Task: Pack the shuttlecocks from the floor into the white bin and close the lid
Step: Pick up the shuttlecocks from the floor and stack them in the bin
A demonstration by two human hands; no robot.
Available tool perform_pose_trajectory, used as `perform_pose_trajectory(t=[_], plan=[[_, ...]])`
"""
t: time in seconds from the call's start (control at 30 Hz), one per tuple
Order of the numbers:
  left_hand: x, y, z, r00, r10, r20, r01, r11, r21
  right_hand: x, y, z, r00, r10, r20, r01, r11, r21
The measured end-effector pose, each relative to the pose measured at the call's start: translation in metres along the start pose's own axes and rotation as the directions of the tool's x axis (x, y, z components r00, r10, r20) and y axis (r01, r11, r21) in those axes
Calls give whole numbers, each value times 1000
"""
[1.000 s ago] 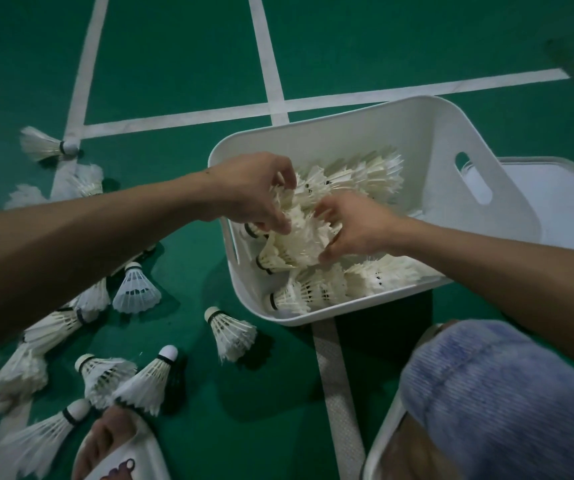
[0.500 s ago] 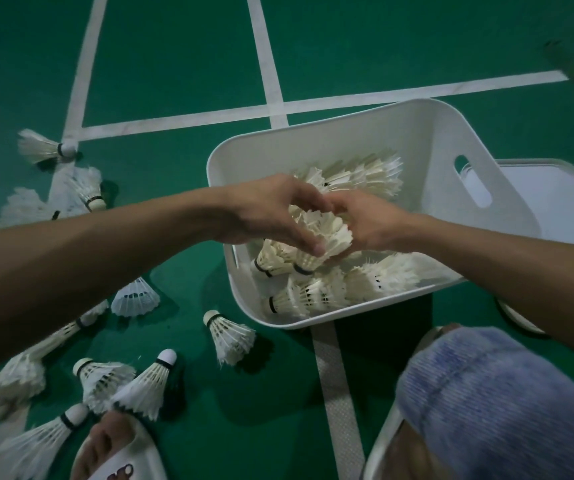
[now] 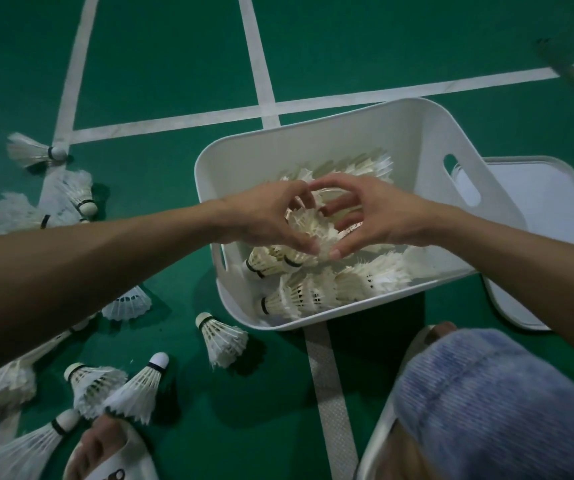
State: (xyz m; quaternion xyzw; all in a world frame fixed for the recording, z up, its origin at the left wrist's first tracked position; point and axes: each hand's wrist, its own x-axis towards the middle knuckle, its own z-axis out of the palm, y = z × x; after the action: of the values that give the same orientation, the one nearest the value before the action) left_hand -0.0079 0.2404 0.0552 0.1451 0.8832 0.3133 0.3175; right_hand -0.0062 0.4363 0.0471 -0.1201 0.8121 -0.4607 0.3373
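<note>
The white bin (image 3: 313,140) stands on the green court floor, with several shuttlecocks (image 3: 313,294) lying inside it. My left hand (image 3: 261,220) and my right hand (image 3: 393,220) meet over the bin's middle. Their fingertips and thumbs touch, forming a ring around a bunch of shuttlecocks (image 3: 309,226) held between them. The bin's flat white lid (image 3: 538,220) lies on the floor to the right, partly behind the bin. More shuttlecocks lie loose on the floor to the left, one (image 3: 223,337) close to the bin's front corner.
Several loose shuttlecocks are scattered at lower left (image 3: 136,389) and far left (image 3: 36,152). My foot in a white slipper (image 3: 105,452) is at the bottom edge, and my knee in blue cloth (image 3: 503,410) at lower right. White court lines cross the floor.
Both hands lifted the bunch slightly and shifted it toward the bin's middle. Their fingers have spread from a tight grip into a loose ring around it.
</note>
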Motion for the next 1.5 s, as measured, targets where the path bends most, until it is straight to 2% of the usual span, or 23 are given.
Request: perform_pose_trajectory(t=[0.07, 0.13, 0.3, 0.4, 0.47, 0.6, 0.73, 0.8, 0.87, 0.93, 1.03, 1.23, 1.43, 1.5], plan=[[-1, 1, 2, 1000, 20, 1, -20, 999, 42, 2, -3, 8, 998, -15, -65, 9, 996, -91], [-2, 1, 3, 1000, 26, 1, -26, 999, 48, 5, -4, 12, 993, -26, -119, 13, 994, -109], [-4, -2, -2, 1000, 3, -29, -2, 1000, 32, -5, -5, -3, 994, -2, -113, -13, 992, -127], [-5, -8, -6, 999, 8, -31, -6, 998, 59, -15, 0, -21, 984, 16, -179, -24, 999, -44], [-6, -11, -6, 1000, 22, -10, -20, 988, 150, -14, 6, -22, 979, 26, -200, -32, 999, -22], [-2, -13, 1, 997, 62, 47, -76, 923, 378, -14, 6, -21, 991, 37, -129, -35, 999, 12], [2, -15, 4, 993, 117, 3, -105, 874, 474, -12, 9, -39, 973, 94, -212, -41, 970, 241], [4, -15, 5, 989, 135, -56, -88, 853, 514, -10, 11, -36, 962, 90, -257, -60, 991, 122], [4, -13, 3, 985, 112, -128, -28, 852, 523, -7, 11, -25, 967, 69, -244, -69, 998, 12], [4, -12, 2, 990, 45, -137, 37, 840, 541, -2, 12, -12, 972, 88, -218, -82, 996, 37], [5, -12, 4, 995, 3, -96, 53, 823, 566, 8, 15, 1, 968, 113, -225, -110, 994, 23], [2, -15, 15, 999, -4, -41, 29, 758, 651, 18, 16, 11, 966, 136, -220, -158, 984, -84], [7, -21, 17, 995, 55, -84, 9, 783, 622, 21, 19, 11, 972, 146, -185, -174, 974, -145], [8, -21, 13, 992, 73, -100, 2, 800, 601, 20, 18, 8, 973, 148, -178, -163, 983, -78]])
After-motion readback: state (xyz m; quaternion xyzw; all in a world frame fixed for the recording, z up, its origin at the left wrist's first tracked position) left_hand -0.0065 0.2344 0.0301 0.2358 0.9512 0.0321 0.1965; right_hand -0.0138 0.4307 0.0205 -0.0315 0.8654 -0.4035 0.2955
